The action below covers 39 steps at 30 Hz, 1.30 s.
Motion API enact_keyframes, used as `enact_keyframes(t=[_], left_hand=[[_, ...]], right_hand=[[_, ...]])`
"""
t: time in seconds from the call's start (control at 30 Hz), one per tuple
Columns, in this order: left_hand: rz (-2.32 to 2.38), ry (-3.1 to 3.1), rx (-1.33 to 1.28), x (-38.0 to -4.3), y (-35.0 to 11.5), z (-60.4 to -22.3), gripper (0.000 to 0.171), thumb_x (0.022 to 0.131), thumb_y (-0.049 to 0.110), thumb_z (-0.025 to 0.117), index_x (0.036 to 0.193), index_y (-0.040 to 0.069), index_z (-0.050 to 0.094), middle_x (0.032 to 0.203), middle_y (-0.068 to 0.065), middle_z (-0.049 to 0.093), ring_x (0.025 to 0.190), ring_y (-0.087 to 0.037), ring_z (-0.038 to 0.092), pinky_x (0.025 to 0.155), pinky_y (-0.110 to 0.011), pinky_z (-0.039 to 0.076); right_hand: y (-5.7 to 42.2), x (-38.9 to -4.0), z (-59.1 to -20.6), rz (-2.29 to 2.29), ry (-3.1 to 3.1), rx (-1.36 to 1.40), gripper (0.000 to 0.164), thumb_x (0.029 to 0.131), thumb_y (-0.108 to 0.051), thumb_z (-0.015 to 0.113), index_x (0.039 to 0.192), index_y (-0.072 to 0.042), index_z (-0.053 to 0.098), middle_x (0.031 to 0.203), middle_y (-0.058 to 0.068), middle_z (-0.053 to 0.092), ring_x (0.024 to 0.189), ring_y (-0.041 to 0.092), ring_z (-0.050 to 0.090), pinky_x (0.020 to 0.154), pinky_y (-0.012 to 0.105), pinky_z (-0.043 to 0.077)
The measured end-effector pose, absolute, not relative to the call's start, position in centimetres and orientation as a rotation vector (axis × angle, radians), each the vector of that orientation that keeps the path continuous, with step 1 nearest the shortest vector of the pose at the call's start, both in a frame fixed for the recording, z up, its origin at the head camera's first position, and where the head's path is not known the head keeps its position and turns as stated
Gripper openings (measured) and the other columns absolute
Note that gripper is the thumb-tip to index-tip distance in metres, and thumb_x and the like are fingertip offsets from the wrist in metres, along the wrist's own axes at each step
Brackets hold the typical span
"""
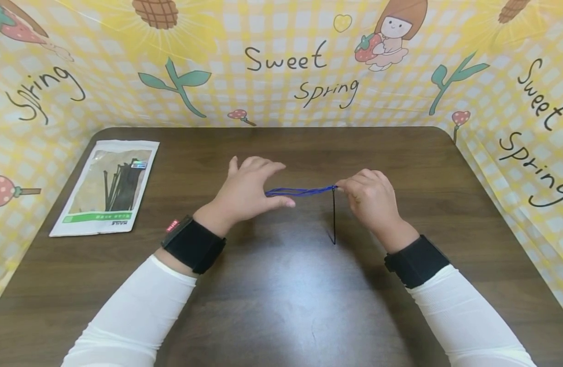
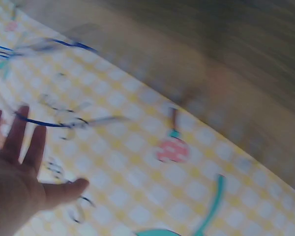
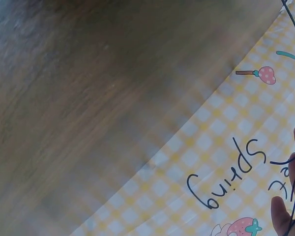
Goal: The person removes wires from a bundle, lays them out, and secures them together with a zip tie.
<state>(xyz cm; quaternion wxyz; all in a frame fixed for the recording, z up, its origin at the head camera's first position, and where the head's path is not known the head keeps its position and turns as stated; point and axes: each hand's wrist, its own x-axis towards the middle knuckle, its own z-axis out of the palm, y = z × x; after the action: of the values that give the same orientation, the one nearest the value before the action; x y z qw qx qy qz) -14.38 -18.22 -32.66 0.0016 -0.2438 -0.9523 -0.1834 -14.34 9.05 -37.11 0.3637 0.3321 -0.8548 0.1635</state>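
A slim bundle of blue wires (image 1: 302,192) stretches between the two hands above the table in the head view. My right hand (image 1: 370,199) pinches its right end between fingertips and thumb. From that end hangs a thin black cable tie (image 1: 334,216), its tail pointing down. At the bundle's left end is my left hand (image 1: 249,191), fingers spread and thumb apart; whether it touches the wires there is hidden. The left wrist view has the left hand (image 2: 24,167) with straight fingers and a blurred blue wire (image 2: 44,123) by the fingertips.
A white pouch (image 1: 91,224) with a see-through window lies at the left of the brown table (image 1: 281,316). Several black cable ties (image 1: 121,186) show inside it. A yellow checked cloth (image 1: 272,86) with printed words and flowers surrounds the table's back and sides.
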Motion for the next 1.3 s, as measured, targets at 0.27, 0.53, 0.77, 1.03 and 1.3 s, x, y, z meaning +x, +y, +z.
enact_keyframes(t=[0.27,0.53,0.77,1.03,1.3], left_hand=[[-0.532,-2.965,-0.856,-14.1,-13.2,-32.2,0.049,0.092,0.043,0.063,0.128,0.01,0.06,0.126,-0.007,0.063,0.119,-0.025,0.055,0.109,-0.056,0.027],[-0.798,-2.992,-0.882,-14.7,-10.9,-33.7,0.029,0.094,0.03,0.063,0.114,0.009,0.066,0.101,-0.003,0.07,0.088,-0.015,0.064,0.078,-0.031,0.051],[-0.782,-2.861,-0.921,-14.5,-10.9,-34.2,0.014,0.095,0.021,0.063,0.095,0.008,0.068,0.08,-0.001,0.065,0.067,-0.013,0.055,0.064,-0.026,0.046],[-0.791,-2.801,-0.968,-14.5,-11.6,-34.4,0.015,0.094,0.014,0.061,0.081,0.009,0.055,0.066,0.001,0.049,0.059,-0.013,0.046,0.056,-0.023,0.035],[-0.745,-2.809,-1.039,-14.4,-12.2,-34.7,0.024,0.09,0.011,0.058,0.073,0.012,0.041,0.063,0.004,0.032,0.054,-0.011,0.033,0.051,-0.021,0.021]], right_hand=[[8.0,-13.9,-37.0,0.4,-2.239,0.896,0.005,0.081,-0.003,0.074,0.086,-0.002,0.074,0.074,0.008,0.071,0.07,0.025,0.061,0.071,0.041,0.047],[7.3,-13.7,-37.0,0.425,-2.224,0.929,0.012,0.078,0.003,0.075,0.088,-0.002,0.074,0.078,0.009,0.071,0.074,0.026,0.061,0.075,0.044,0.048],[7.1,-13.7,-36.9,0.428,-2.233,0.916,0.006,0.082,-0.003,0.074,0.087,-0.002,0.073,0.077,0.009,0.071,0.074,0.025,0.061,0.077,0.043,0.047],[7.4,-14.0,-36.8,0.406,-2.219,0.935,0.004,0.085,-0.007,0.071,0.086,-0.004,0.074,0.075,0.007,0.071,0.073,0.024,0.062,0.076,0.043,0.048],[7.2,-14.3,-37.1,0.431,-2.216,0.971,0.009,0.078,0.002,0.074,0.084,-0.005,0.074,0.076,0.004,0.072,0.072,0.023,0.063,0.073,0.042,0.048]])
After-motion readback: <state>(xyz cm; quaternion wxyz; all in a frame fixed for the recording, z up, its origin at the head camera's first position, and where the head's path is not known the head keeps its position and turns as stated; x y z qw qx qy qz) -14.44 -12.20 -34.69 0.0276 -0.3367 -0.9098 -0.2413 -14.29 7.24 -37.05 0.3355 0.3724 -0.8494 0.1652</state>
